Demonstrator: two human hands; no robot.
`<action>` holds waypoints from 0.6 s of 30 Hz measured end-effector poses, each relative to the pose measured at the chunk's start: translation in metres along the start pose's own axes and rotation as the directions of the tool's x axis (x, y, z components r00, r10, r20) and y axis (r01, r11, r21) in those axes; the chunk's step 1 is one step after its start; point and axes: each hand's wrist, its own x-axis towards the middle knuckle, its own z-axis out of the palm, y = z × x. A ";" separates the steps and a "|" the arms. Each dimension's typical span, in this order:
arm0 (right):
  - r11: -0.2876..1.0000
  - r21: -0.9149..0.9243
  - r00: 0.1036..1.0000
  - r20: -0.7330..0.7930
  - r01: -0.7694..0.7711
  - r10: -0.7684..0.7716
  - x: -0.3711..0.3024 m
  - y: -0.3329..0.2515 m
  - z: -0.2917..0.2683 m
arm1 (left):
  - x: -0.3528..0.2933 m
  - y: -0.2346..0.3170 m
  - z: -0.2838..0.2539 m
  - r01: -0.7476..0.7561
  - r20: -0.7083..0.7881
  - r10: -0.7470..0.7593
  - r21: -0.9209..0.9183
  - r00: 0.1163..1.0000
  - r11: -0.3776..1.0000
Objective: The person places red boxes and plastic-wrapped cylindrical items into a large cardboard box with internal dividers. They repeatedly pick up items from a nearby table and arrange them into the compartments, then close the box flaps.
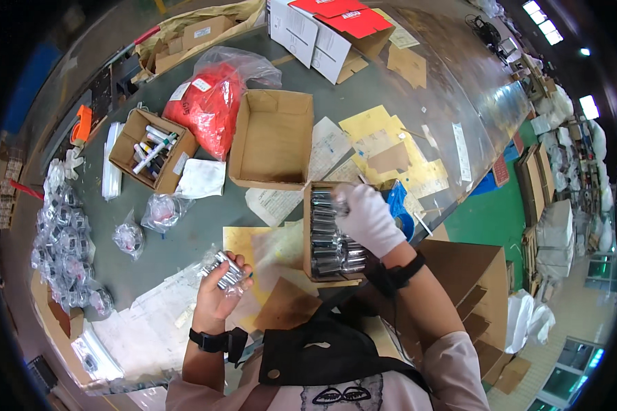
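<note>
Our bare left hand [217, 296] grips a clear bag of metal cylinders [224, 272]; our gloved right hand [367, 218] closes over shiny cylinders in the small carton [308, 233] near the bench's [206, 226] front edge.

An empty open cardboard box [273, 139] is seen at the centre. A red plastic bag [209, 106] lies to its left, beside a small carton of markers [151, 151]. Bagged parts [65, 236] are piled at the left edge.

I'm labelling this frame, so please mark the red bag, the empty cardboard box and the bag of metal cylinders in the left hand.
red bag [209, 109], head view, middle of its red bulge.
empty cardboard box [274, 133], head view, bare inside floor.
bag of metal cylinders [226, 272], head view, on the shiny cylinders above the fingers.
</note>
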 end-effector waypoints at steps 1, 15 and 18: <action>0.993 -0.078 0.996 0.041 0.089 -0.086 0.006 -0.001 0.009 | 0.003 -0.003 0.001 0.022 0.012 -0.022 -0.012 1.000 1.000; 0.979 -0.200 0.968 0.237 -0.032 0.080 0.027 -0.005 0.052 | 0.012 -0.019 0.014 0.168 -0.005 -0.168 0.103 0.986 0.980; 0.993 0.114 0.975 0.214 0.034 -0.058 0.027 0.003 0.026 | 0.008 -0.016 0.024 0.149 -0.047 -0.143 0.178 0.989 0.973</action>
